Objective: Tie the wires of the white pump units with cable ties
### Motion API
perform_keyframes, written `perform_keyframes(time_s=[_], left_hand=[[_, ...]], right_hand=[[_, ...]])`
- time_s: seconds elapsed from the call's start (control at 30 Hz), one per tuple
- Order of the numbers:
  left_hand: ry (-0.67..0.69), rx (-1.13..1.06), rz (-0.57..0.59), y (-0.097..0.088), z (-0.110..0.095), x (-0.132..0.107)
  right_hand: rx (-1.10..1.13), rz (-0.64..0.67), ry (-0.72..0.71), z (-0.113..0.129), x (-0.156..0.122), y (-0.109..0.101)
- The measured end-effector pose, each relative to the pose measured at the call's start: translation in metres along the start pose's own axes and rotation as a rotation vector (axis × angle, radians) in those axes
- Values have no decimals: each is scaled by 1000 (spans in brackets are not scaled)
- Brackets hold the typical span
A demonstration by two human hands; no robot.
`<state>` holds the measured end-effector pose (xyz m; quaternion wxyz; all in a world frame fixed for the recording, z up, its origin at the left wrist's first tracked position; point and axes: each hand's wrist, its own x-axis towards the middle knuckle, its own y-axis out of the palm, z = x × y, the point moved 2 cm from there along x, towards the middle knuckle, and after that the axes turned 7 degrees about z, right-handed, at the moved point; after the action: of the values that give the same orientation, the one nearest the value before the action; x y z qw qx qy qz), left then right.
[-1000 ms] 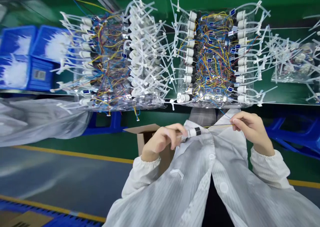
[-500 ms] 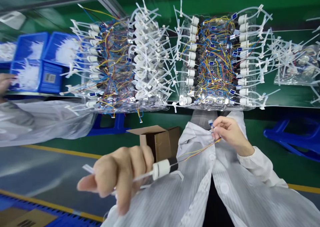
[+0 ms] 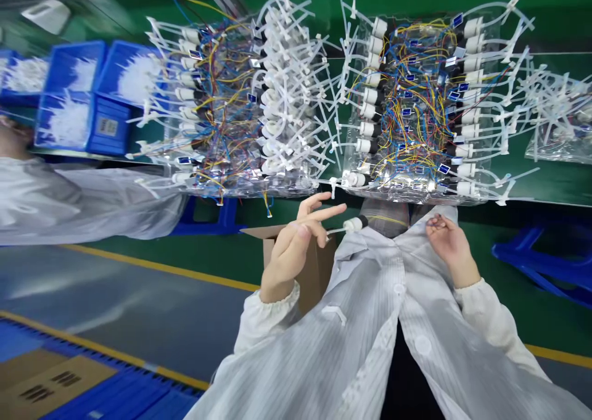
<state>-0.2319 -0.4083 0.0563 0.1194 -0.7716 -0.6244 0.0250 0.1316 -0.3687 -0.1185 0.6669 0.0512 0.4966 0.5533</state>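
My left hand [image 3: 296,244] is raised below the bench edge, pinching a small white and black cylindrical part [image 3: 354,224] with a thin tube between thumb and forefinger, the other fingers spread. Thin yellow wires run from the part toward my right hand [image 3: 446,241], whose fingers are curled at my chest; what they hold is too small to make out. Both hands are in front of my white striped coat [image 3: 370,333]. Just above, on the green bench [image 3: 546,173], lie two clear trays [image 3: 407,189] piled with the same parts, coloured wires and white cable ties.
An open cardboard box [image 3: 314,266] stands on the floor behind my left hand. Blue bins [image 3: 69,99] with white ties sit at the far left. Another person's white sleeve [image 3: 83,201] reaches in from the left. A blue pallet [image 3: 546,259] lies at the right.
My left hand has swung back up from low left to chest height with the part. My right hand has dropped a little and curled in. The view has shifted left.
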Motion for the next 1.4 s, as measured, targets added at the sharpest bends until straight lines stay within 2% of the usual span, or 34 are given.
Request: perform_keyframes(time_s=[0.07, 0.13, 0.23, 0.37, 0.57, 0.67, 0.73, 0.83, 0.9, 0.97, 1.07, 1.17, 1.27, 1.33, 1.4], left_hand=[[4, -99, -27, 4, 3, 2], [-10, -296, -51, 9, 3, 7], [-100, -583, -88, 21, 3, 16], [-258, -740, -72, 40, 4, 26], [-224, -681, -4, 70, 26, 16], [-218, -546, 135, 83, 39, 7], [-217, -333, 303, 87, 44, 3], [-180, -39, 568, 90, 45, -2], [-146, -10, 686, 93, 44, -6], [-111, -51, 753, 98, 43, -9], [-65, -96, 825, 106, 42, -8], [-78, -92, 833, 106, 47, 0], [-217, -166, 802, 97, 61, 8], [-334, -277, 705, 88, 72, 12], [-389, -341, 521, 80, 81, 16]], right_hand=[[64, -94, 19, 8, 3, -21], [118, -148, 35, 17, 1, -35], [156, -160, 9, 28, -8, -42], [107, -87, -35, 37, -29, -26], [-328, 297, -110, 44, -69, 22], [-438, 412, -78, 42, -82, 41], [-437, 444, -76, 44, -86, 51], [-374, 456, -180, 56, -88, 60], [-355, 451, -266, 67, -87, 61], [-383, 421, -313, 74, -86, 59], [-472, 387, -260, 76, -86, 55], [-506, 419, -190, 70, -86, 56], [-537, 476, -255, 66, -84, 59], [-558, 511, -354, 67, -83, 62], [-571, 526, -411, 68, -82, 64]])
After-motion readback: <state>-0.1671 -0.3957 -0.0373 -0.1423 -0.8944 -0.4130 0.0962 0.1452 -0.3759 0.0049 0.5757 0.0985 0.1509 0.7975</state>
